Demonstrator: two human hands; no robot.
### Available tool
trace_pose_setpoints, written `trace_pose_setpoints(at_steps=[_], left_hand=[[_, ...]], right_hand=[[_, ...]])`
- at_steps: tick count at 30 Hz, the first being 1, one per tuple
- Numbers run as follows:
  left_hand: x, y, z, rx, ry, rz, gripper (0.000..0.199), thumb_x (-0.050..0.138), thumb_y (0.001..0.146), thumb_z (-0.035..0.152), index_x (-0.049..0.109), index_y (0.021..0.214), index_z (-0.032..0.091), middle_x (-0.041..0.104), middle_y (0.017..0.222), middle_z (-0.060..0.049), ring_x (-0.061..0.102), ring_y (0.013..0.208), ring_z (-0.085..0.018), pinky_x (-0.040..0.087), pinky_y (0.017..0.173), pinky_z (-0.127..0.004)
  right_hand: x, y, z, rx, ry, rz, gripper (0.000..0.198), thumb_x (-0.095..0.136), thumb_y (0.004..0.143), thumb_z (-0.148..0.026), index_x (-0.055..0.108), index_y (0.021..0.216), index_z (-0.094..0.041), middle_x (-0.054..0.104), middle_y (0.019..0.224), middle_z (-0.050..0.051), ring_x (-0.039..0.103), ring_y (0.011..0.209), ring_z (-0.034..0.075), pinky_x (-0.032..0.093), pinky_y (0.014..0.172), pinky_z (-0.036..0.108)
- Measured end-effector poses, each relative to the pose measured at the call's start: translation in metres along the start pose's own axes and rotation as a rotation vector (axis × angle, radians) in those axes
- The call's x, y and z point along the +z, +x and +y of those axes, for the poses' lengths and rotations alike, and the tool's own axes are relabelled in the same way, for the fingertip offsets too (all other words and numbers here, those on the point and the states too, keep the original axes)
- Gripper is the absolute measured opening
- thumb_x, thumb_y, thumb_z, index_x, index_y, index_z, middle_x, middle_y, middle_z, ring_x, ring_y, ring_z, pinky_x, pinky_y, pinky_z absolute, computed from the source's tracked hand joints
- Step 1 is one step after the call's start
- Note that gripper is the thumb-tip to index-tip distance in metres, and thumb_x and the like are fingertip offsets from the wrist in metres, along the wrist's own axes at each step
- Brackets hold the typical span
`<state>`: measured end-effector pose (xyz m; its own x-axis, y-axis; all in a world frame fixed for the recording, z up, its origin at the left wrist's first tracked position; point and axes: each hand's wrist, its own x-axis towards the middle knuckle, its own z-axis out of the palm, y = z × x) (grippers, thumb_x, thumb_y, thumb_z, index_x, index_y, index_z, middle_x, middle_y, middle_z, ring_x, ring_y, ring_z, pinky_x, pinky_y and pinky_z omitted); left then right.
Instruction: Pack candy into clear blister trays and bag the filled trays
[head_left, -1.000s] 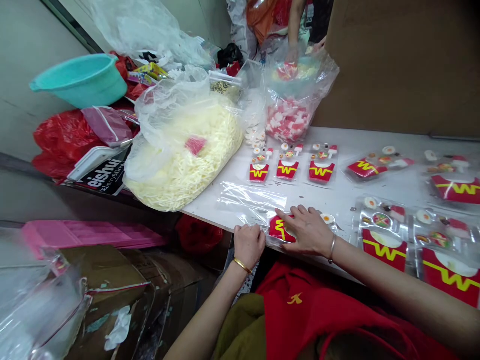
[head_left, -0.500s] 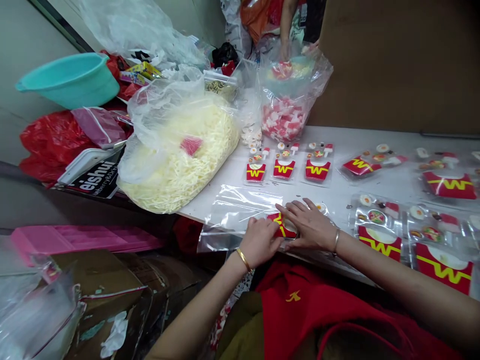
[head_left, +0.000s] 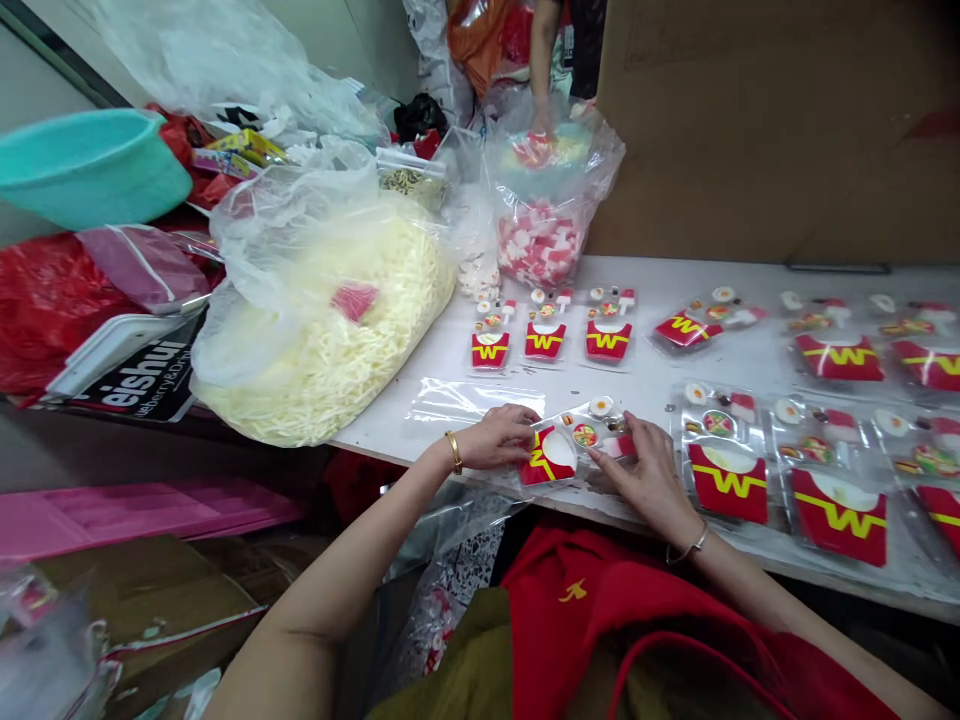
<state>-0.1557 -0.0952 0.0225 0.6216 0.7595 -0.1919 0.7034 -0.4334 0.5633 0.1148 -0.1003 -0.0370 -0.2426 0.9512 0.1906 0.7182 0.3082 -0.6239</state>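
A clear plastic packet lies tilted near the table's front edge, between my hands. Inside it are a red fries carton with a yellow W-shaped band and small food-shaped pieces, among them a fried egg and a round pizza-like one. My left hand closes its bent fingers on the carton end of the packet. At the opposite end, my right hand grips it, thumb and forefinger apart across the small pieces. Loose clear plastic film extends behind and below my left hand.
Several filled packets lie to the right, others farther back. A large bag of cream-coloured strips sits left. Behind, another person's hand reaches into a bowl above a bag of pink-and-white pieces. Cardboard stands behind.
My left hand has moved left and up to the packet's carton end. My right hand has shifted right, off the carton, to the other end. The view has turned slightly right.
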Motion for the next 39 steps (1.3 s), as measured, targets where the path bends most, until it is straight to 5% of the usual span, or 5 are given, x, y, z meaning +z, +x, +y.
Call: trace_pose_setpoints(at_steps=[15, 28, 31, 34, 39], left_hand=[[-0.001, 0.064, 0.025, 0.125, -0.308, 0.336, 0.02, 0.051, 0.088, 0.037, 0.059, 0.084, 0.018, 0.044, 0.128, -0.01, 0.038, 0.126, -0.022, 0.028, 0.107, -0.037], [-0.01, 0.099, 0.032, 0.046, -0.732, 0.234, 0.024, 0.049, 0.087, 0.04, 0.044, 0.082, 0.018, 0.049, 0.067, 0.004, 0.055, 0.062, -0.01, 0.041, 0.059, -0.021], [-0.015, 0.111, 0.032, 0.028, -0.776, 0.343, 0.024, 0.053, 0.085, 0.039, 0.044, 0.078, 0.018, 0.046, 0.067, 0.005, 0.054, 0.057, -0.008, 0.04, 0.054, -0.02], [-0.018, 0.124, 0.033, -0.054, -0.83, 0.561, 0.025, 0.056, 0.082, 0.037, 0.043, 0.074, 0.018, 0.042, 0.063, 0.007, 0.049, 0.052, -0.006, 0.04, 0.052, -0.019], [-0.014, 0.143, 0.056, -0.144, -0.956, 0.667, 0.026, 0.059, 0.08, 0.039, 0.044, 0.076, 0.018, 0.047, 0.062, 0.006, 0.055, 0.053, -0.009, 0.043, 0.052, -0.02]], right_hand=[[-0.006, 0.016, -0.031, 0.021, 0.503, -0.11, 0.041, 0.063, 0.078, -0.05, 0.059, 0.112, -0.026, 0.058, 0.115, 0.005, 0.05, 0.111, 0.023, 0.039, 0.097, 0.041], [-0.02, 0.051, -0.029, -0.079, 0.377, 0.068, 0.021, 0.05, 0.088, -0.035, 0.05, 0.071, -0.023, 0.06, 0.083, 0.003, 0.054, 0.089, 0.021, 0.037, 0.094, 0.044], [-0.023, 0.058, -0.03, 0.059, 0.511, 0.184, 0.018, 0.053, 0.086, -0.041, 0.054, 0.093, -0.024, 0.059, 0.1, 0.004, 0.053, 0.1, 0.022, 0.037, 0.096, 0.044], [-0.029, 0.054, -0.029, 0.321, 0.839, 0.1, 0.058, 0.064, 0.076, -0.05, 0.038, 0.123, -0.028, 0.052, 0.119, 0.007, 0.056, 0.101, 0.021, 0.047, 0.083, 0.037], [-0.05, 0.034, -0.019, 0.506, 1.183, -0.19, 0.048, 0.065, 0.075, -0.052, 0.047, 0.109, -0.024, 0.064, 0.086, 0.001, 0.06, 0.07, 0.015, 0.047, 0.063, 0.028]])
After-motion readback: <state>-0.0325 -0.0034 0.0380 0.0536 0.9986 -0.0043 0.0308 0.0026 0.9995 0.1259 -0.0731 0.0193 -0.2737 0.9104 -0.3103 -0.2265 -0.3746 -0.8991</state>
